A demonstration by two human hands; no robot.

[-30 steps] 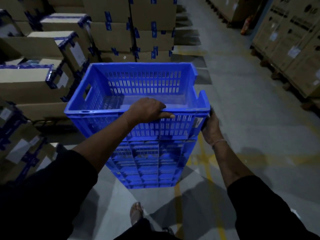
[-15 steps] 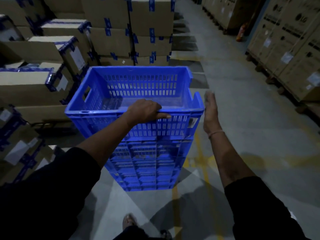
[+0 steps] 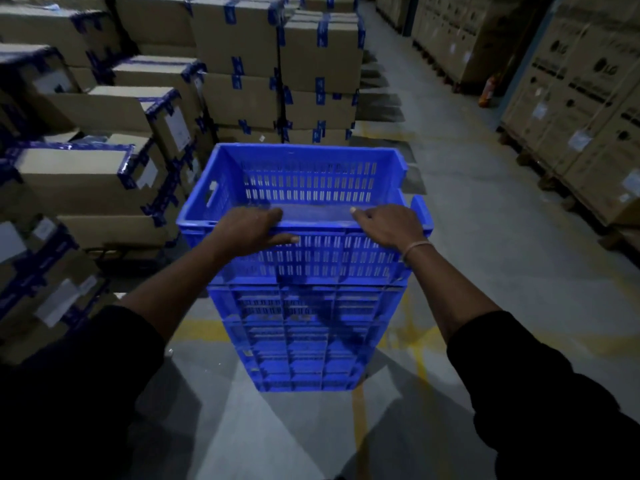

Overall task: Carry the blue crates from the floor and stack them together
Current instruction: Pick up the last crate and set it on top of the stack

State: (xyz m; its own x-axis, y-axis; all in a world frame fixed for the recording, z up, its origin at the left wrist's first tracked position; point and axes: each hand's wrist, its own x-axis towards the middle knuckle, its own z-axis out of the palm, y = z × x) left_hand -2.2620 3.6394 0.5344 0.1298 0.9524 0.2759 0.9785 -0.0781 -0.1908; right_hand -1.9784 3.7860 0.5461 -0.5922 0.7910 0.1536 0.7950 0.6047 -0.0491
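A stack of blue slotted crates point(image 3: 304, 334) stands on the grey floor in front of me. The top crate point(image 3: 304, 174) is empty and sits squarely on the ones below. My left hand point(image 3: 249, 226) grips the near rim of the top crate towards its left, fingers curled over the edge into the crate and thumb on the outer wall. My right hand point(image 3: 388, 225) grips the same rim towards the right corner, fingers over the edge.
Taped cardboard boxes point(image 3: 114, 109) are piled high to the left and behind the stack. Large cartons on pallets point(image 3: 581, 109) line the right wall. An aisle of concrete floor point(image 3: 467, 216) with yellow lines runs between them.
My right hand left the crate's right side, lifted free, then came down on the near rim. The left hand kept its hold. The camera moved closer, square to the stack.
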